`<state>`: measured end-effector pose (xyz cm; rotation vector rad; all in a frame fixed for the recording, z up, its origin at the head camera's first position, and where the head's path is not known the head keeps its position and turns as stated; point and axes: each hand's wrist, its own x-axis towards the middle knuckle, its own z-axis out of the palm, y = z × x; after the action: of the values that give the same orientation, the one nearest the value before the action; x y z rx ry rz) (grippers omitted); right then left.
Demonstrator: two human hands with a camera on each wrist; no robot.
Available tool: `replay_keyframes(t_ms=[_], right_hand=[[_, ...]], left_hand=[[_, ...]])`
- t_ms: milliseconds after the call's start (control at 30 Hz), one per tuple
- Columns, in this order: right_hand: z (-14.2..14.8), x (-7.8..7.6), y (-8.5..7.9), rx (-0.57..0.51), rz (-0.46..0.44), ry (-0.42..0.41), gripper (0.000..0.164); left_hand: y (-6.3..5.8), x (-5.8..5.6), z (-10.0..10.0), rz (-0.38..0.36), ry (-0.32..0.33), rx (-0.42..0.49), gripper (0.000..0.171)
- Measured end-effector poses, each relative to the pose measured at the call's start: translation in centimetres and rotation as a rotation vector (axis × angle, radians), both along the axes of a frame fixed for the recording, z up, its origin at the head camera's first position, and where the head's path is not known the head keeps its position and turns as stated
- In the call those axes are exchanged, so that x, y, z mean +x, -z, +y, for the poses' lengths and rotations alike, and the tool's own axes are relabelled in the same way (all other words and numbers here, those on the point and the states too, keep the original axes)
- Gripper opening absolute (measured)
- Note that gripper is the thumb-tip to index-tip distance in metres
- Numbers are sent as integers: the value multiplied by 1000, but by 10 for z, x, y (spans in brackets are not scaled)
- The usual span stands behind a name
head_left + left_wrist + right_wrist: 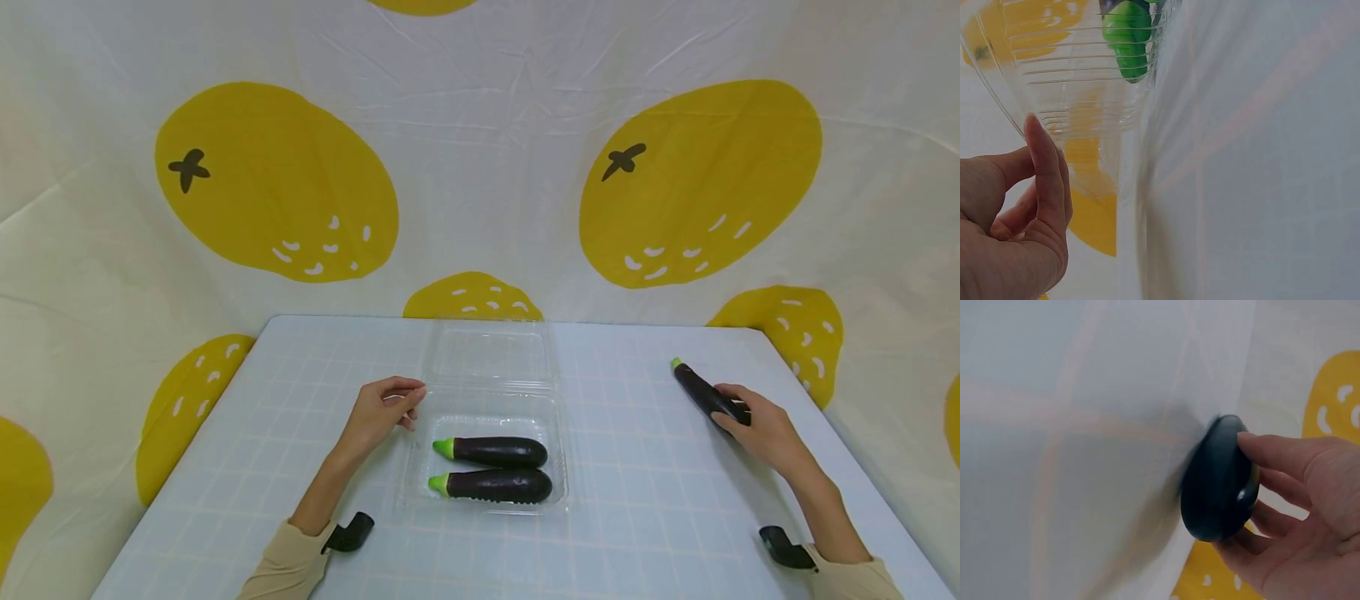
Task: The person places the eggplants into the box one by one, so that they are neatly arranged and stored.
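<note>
On the right of the table, my right hand [761,425] grips a dark purple eggplant [697,387] round its thick end, its green tip pointing away to the left. The right wrist view shows the rounded end of this eggplant [1213,494] between thumb and fingers. My left hand [386,408] is by the upper left edge of a clear plastic clamshell box [487,408], fingers loosely bent. In the left wrist view its index fingertip is right at the box's rim [997,100]. Two more eggplants [498,452] [495,485] lie side by side in the box, green ends to the left.
The box's lid [491,354] lies folded back toward the far edge of the white, faintly checked table [622,500]. Behind the table hangs a pale cloth [487,167] with yellow fruit prints. Dark wrist-worn devices [351,532] extend inward from both beige sleeves.
</note>
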<state>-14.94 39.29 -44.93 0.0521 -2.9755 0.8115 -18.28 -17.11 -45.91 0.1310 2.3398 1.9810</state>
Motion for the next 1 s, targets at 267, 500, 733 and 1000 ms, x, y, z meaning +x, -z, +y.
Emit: replay_keyframes(t_ms=[267,500,733,1000], right_hand=[[-1,1,0,8,24,-6,50],[-5,0,1,-6,43,-15,50],[-14,1,-3,-17,66,-41,50],[-25,5,-9,-26,82,-57,50]], left_hand=[[0,0,0,1,-1,-4,32],[0,-1,-1,10,5,-6,33],[2,-3,-2,18,9,-1,33],[1,-2,-2,12,5,-14,32]])
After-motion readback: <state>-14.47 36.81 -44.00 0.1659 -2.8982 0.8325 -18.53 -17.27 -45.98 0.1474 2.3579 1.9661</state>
